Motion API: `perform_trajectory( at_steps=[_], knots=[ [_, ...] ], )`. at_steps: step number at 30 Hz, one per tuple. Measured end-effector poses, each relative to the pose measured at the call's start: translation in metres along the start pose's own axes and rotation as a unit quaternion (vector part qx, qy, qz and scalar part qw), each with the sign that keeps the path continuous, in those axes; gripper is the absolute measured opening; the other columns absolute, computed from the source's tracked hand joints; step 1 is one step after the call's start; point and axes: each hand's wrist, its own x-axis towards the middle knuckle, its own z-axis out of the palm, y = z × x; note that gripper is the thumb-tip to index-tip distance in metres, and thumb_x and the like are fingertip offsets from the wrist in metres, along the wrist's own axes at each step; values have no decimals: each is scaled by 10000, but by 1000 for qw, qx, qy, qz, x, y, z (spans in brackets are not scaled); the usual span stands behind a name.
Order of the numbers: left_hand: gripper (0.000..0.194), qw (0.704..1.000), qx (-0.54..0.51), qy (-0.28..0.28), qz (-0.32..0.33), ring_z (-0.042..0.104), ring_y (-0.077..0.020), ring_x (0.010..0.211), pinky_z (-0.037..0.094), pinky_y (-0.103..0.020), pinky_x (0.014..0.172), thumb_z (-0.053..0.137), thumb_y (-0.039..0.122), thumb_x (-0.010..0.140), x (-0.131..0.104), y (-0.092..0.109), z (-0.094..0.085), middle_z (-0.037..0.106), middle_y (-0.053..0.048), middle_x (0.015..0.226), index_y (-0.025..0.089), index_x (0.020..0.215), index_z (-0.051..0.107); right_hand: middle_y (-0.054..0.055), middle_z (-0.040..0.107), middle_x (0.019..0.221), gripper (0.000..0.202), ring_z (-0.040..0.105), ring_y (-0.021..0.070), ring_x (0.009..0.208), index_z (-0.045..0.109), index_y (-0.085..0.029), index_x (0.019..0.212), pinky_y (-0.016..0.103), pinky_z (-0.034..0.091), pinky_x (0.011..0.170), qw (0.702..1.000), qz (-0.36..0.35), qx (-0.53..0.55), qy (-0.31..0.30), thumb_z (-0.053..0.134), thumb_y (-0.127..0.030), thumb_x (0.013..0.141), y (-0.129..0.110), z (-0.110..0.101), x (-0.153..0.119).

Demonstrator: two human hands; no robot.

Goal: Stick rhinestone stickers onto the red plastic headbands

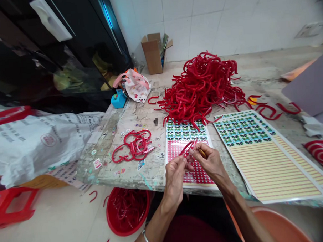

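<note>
Curved red plastic-looking strip [186, 147] between left hand [175, 170] and right hand [208, 160]

Both pinch it, nearly closed (red-and-green sticker sheet [172, 147] beneath).

The left arm [158, 221] wears a silvery bangle [147, 240]; the clothing [193, 233] looks dark red.

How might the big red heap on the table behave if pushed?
The heap would probably shift in clumps, since its curved strips cross and overlap. Outer ones may slide free, as some lie apart. Each looks light but fairly stiff: thin, yet keeping its curve.
</note>
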Motion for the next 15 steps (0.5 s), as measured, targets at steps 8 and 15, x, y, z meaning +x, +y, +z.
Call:
perform_trajectory(
  at_steps=[8,15],
  knots=[
    [179,1000,-8,0,3,583,-122,649,405,-254,722,570,244,810,0,1,0,665,-57,709,111,813,690,-7,628,625,225,630,146,598,527,-190,709,238,491,572,999,0,-8,31,663,-366,738,5,4,-3],
    [121,999,-44,16,-6,564,-97,606,407,-241,706,592,198,788,-1,1,5,670,-38,705,122,767,684,-13,618,615,214,612,132,580,513,-190,710,224,475,553,998,-17,-19,50,644,-353,759,5,8,-6]
  ],
)
